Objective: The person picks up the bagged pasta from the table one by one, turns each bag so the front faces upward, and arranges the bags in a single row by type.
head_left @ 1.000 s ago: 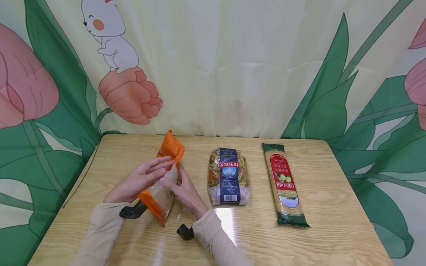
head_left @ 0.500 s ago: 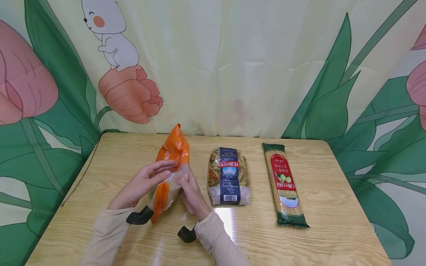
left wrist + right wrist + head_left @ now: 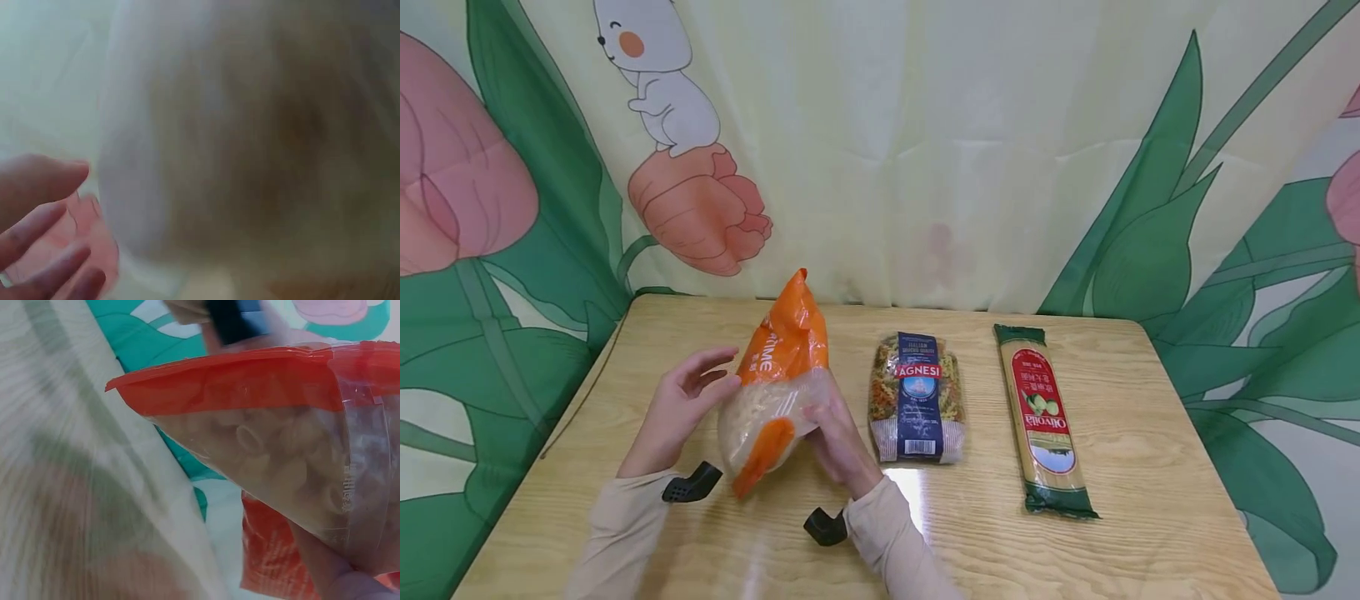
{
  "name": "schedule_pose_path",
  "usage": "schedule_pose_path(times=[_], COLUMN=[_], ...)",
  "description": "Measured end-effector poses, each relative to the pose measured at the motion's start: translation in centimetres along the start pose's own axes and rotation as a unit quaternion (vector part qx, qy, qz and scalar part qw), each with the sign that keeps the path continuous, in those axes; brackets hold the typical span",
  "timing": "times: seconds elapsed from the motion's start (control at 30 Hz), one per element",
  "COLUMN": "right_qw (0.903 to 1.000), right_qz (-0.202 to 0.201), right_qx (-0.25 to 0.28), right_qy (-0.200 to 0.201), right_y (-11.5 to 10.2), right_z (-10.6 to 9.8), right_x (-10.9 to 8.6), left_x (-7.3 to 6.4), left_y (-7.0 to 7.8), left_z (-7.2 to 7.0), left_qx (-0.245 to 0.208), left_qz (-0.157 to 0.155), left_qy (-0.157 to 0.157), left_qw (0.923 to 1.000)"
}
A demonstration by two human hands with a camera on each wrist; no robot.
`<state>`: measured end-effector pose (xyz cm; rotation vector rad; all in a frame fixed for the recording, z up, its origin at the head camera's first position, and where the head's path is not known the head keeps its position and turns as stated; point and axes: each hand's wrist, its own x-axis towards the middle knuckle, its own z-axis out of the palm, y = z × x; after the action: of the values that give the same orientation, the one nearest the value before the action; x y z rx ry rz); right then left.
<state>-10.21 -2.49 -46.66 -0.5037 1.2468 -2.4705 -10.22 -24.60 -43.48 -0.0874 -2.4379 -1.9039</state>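
Observation:
An orange and clear plastic bag [image 3: 763, 417] with pale contents and white lettering is held tilted over the table's left half. My right hand [image 3: 835, 425] grips its right side; in the right wrist view a little of that hand [image 3: 353, 578] shows under the bag [image 3: 262, 444]. My left hand [image 3: 685, 400] is beside the bag's left edge, fingers loosely bent with nothing in them. The left wrist view has those fingers [image 3: 53, 178] apart from the blurred bag [image 3: 231, 137]. What the bag contains is hard to tell.
A pasta bag with a dark blue label [image 3: 917, 400] lies right of my right hand. Further right lies a long spaghetti pack [image 3: 1045, 417] with green ends. The wooden table [image 3: 1157, 467] ends at a floral curtain [image 3: 955, 167].
The bag has turned so its front with the lettering faces up more and its orange top stands higher. My left hand has come off it and moved left; my right hand keeps its grip.

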Motion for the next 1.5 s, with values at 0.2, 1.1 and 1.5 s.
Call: schedule_pose_path(times=[0.2, 1.1, 1.5], right_qw=[0.9998, 0.9956, 0.9841], right_qz=[-0.013, 0.060, 0.117], right_qx=[-0.012, -0.062, -0.120], right_qy=[-0.013, 0.036, 0.058], right_y=[-0.6, -2.6, -3.5], right_z=[-0.4, -3.3, -4.6], right_x=[-0.2, -1.0, -0.8], left_x=[0.5, 1.3, 0.9], left_y=[-3.4, -2.7, -0.3], left_z=[-0.8, 1.4, 1.6], left_qx=[-0.047, -0.265, -0.063], left_qz=[-0.100, -0.169, -0.123], left_qy=[-0.026, -0.030, 0.021], left_qw=[0.9935, 0.9487, 0.9902])
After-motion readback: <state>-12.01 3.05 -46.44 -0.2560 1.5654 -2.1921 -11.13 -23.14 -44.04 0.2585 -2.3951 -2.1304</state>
